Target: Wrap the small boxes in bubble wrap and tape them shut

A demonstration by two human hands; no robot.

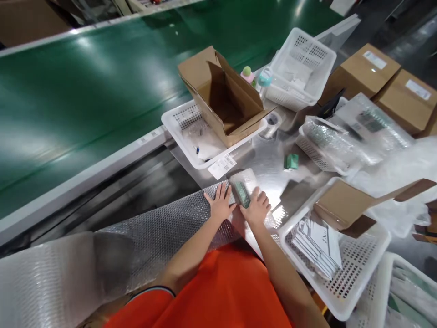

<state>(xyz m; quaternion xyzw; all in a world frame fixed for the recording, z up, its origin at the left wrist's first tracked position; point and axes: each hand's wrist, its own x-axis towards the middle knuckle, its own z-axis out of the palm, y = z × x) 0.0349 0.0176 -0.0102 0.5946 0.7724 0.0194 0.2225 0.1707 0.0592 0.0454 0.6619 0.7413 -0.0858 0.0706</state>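
A long sheet of bubble wrap (150,237) runs from a roll at the lower left to the metal table. On its far end lies a small green item (242,195) under or inside clear wrap. My left hand (220,205) rests on the sheet with its fingers spread, just left of the item. Against the item's right side is my right hand (256,208), fingers partly bent and touching the wrap around it.
An open cardboard box (235,111) sits on a white basket (180,132) ahead. Tape (271,124) and a small green box (291,161) lie right of it. Another basket (362,264) holds white bags. Beyond runs a green conveyor (112,77).
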